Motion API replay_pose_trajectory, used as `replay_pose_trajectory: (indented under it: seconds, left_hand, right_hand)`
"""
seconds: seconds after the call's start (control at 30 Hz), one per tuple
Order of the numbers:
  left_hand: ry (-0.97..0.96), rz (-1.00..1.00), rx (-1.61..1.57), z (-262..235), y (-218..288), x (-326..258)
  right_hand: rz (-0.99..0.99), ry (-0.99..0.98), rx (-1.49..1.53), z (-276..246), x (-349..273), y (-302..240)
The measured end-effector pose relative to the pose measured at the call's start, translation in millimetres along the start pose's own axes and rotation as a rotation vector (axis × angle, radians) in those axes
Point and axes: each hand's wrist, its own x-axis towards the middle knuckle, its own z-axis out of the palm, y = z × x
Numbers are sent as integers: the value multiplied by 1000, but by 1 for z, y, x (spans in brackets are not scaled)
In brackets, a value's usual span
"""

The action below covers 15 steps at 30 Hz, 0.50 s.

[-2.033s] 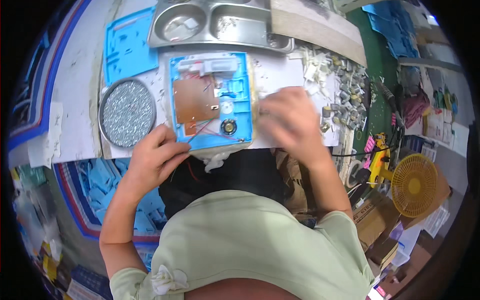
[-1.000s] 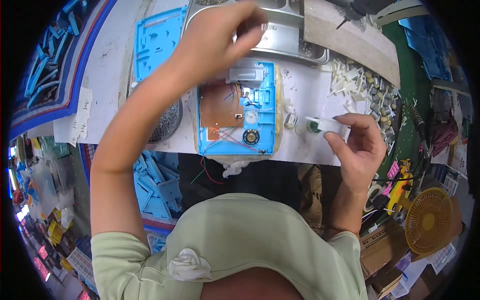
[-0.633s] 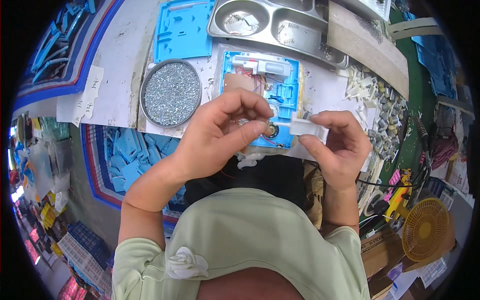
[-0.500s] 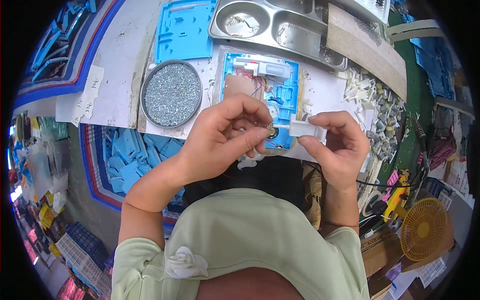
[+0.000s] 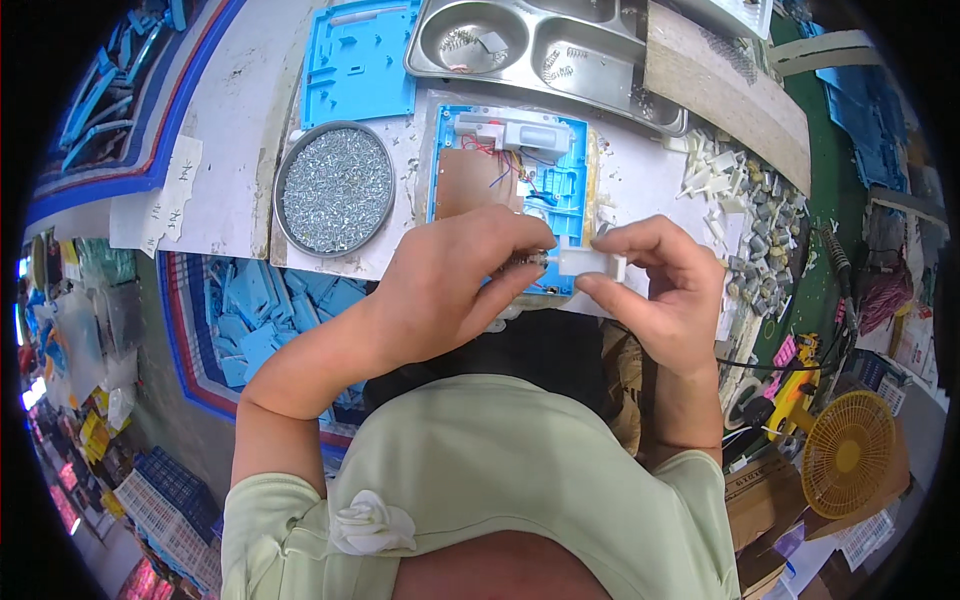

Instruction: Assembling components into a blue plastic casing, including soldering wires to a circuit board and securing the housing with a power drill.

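My right hand [image 5: 655,280] pinches a small white plastic part [image 5: 590,264] between thumb and fingers. My left hand [image 5: 455,280] meets it from the left, its fingertips closed on a small dark metal piece [image 5: 530,263] pressed against the white part's end. Both hands hover over the near edge of an open blue plastic housing [image 5: 560,190] that holds a brown circuit board [image 5: 465,185], a white block and coloured wires.
A round tin of small screws [image 5: 335,188] lies left of the housing. A steel compartment tray [image 5: 545,45] and a blue cover plate [image 5: 360,65] sit behind. White and grey small parts [image 5: 745,195] pile at the right. A bin of blue parts [image 5: 270,305] is below the bench edge.
My left hand reached to the tray at the back, then came down to meet my right hand. Both hands now press the small piece and the white part together, slightly lower and closer.
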Motion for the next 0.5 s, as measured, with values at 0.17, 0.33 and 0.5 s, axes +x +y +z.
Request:
replay_pose_trajectory:
  seconds: [0.17, 0.33, 0.5]
  left_hand:
    - [36, 139, 128, 6, 3, 4]
    - [39, -31, -10, -2, -1, 0]
    - [29, -251, -203, 8, 3, 1]
  right_hand:
    - [303, 28, 347, 23, 1, -5]
    - [159, 126, 330, 23, -3, 4]
    - [-378, 73, -89, 17, 6, 21]
